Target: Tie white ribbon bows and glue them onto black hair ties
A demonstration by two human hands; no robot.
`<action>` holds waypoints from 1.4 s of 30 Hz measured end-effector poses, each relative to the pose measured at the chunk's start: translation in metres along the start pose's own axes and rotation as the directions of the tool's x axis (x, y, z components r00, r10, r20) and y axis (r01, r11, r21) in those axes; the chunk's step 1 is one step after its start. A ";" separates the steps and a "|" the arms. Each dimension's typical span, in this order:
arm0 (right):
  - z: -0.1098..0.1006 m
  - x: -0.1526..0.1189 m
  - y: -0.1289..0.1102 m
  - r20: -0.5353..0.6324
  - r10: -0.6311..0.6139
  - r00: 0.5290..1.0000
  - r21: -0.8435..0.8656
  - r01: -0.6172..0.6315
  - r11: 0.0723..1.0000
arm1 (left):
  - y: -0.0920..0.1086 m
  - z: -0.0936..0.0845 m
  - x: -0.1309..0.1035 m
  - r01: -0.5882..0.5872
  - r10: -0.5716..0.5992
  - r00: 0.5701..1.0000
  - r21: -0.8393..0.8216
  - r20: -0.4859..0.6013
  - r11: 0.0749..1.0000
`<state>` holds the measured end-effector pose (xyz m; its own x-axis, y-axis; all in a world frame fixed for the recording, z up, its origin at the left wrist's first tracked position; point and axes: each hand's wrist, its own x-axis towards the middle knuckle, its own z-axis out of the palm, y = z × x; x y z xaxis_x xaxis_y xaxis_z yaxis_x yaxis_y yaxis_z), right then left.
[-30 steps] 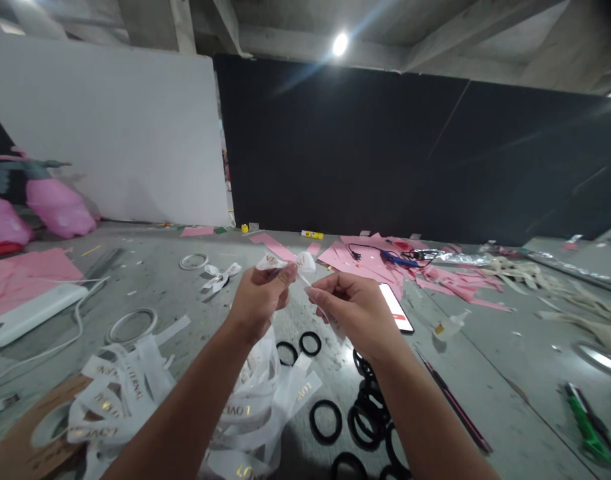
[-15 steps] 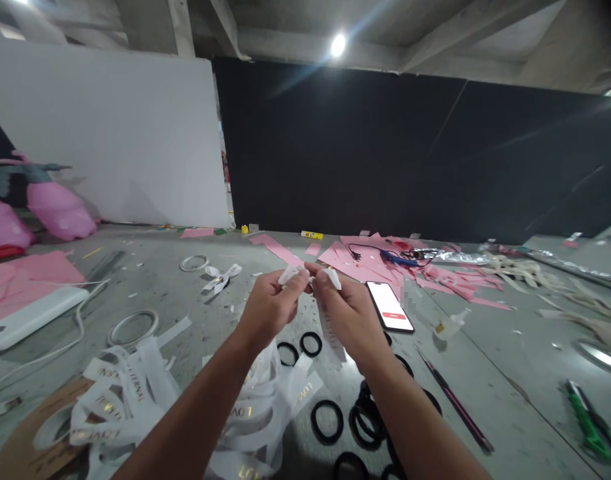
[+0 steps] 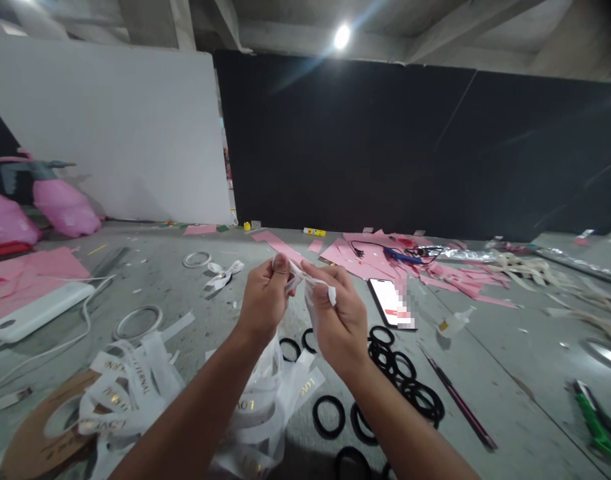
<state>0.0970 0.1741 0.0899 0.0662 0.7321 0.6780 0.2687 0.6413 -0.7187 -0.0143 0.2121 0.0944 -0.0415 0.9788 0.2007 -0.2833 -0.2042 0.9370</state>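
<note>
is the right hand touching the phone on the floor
Apart. The head view shows the right hand raised, pinching a white ribbon piece with the left hand, while bare floor shows between it and the phone.

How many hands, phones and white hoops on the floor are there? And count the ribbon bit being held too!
hands: 2, left hand and right hand
ribbon piece pinched by both: 1
phone: 1
white hoops: 2
total: 6

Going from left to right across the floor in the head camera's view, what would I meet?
White power bank → pile of printed white ribbon → left hand → right hand → phone → small glue bottle → green cutter.
</note>
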 end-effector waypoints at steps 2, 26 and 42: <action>0.001 -0.003 -0.001 -0.002 -0.057 0.998 -0.016 0.057 0.998 | 0.003 0.003 -0.001 0.022 -0.022 1.000 -0.039 -0.015 0.999; -0.013 0.019 0.007 -0.007 0.363 0.932 0.148 -0.359 0.922 | 0.012 0.008 -0.012 0.198 -0.192 0.950 0.001 0.245 0.980; -0.048 0.026 -0.009 0.448 0.270 0.852 -0.088 -0.259 0.962 | 0.019 0.006 -0.032 -0.104 -0.100 0.897 0.426 0.431 0.899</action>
<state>0.1430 0.1765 0.1214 -0.3014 0.9001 0.3146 0.3259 0.4073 -0.8532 -0.0128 0.1772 0.1080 0.4038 0.8906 0.2093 0.1579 -0.2932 0.9429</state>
